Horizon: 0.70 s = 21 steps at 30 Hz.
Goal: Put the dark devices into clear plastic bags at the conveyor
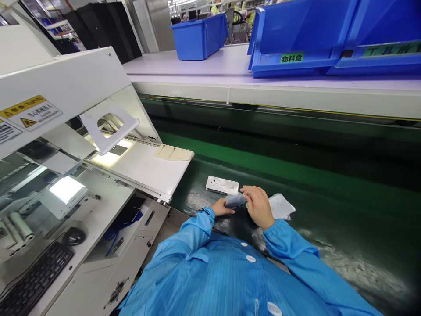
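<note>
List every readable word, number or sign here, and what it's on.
"物料盒": green label on the middle blue bin.
"工具放…": green label on the right blue bin; blurred, its end unclear.
"WARNING": yellow-headed sticker on the white machine hood, with a warning triangle; the finer print is too blurred.
Too small to read: the label at the left edge and the keyboard legends.

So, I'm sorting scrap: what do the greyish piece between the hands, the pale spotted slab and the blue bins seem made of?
Greyish piece: probably thin plastic film, satiny; it looks hazy.
Pale spotted slab: smooth, bright face; plastic or coated metal, can't tell which.
Blue bins: likely moulded plastic, slightly glossy, with even colour and highlights.
</note>
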Each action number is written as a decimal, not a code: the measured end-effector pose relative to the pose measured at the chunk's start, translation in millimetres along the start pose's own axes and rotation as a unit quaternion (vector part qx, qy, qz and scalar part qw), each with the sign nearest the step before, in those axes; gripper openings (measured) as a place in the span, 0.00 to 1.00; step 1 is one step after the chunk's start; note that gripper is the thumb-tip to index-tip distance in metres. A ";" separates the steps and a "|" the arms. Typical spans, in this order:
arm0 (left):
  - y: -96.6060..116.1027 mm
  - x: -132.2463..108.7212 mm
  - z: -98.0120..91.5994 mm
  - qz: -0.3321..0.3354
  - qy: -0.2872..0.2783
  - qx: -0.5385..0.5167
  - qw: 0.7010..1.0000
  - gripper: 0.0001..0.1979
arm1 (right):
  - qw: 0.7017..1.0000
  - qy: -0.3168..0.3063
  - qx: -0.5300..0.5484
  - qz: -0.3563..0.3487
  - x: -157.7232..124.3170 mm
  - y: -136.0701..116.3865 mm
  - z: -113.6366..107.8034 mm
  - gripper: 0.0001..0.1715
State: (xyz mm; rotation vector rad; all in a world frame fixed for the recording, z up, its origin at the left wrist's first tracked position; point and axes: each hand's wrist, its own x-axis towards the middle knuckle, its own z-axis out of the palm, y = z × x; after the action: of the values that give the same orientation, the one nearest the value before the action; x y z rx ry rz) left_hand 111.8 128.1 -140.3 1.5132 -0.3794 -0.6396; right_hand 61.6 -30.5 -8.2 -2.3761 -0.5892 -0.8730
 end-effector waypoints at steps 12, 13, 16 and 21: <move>2.2 6.5 8.7 -0.018 0.043 -0.039 0.998 0.18 | 0.911 0.231 0.178 0.291 23.9 2.4 -27.9 0.11; 2.2 7.3 9.5 -0.017 0.047 -0.044 0.998 0.18 | 0.889 0.271 0.196 0.313 24.9 6.6 -32.0 0.12; 0.5 10.2 10.2 -0.019 0.066 -0.045 0.997 0.20 | 0.819 0.358 0.255 0.368 18.9 25.8 -46.8 0.15; -2.7 15.3 7.4 -0.029 0.117 -0.008 0.993 0.15 | 0.686 0.337 0.330 0.554 -37.5 59.9 -68.6 0.18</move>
State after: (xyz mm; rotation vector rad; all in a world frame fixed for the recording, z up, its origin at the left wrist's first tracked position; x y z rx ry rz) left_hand 118.9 113.1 -145.1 1.5690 -0.1513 -0.5035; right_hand 37.9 -126.0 -9.4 -1.1632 0.7081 -0.6578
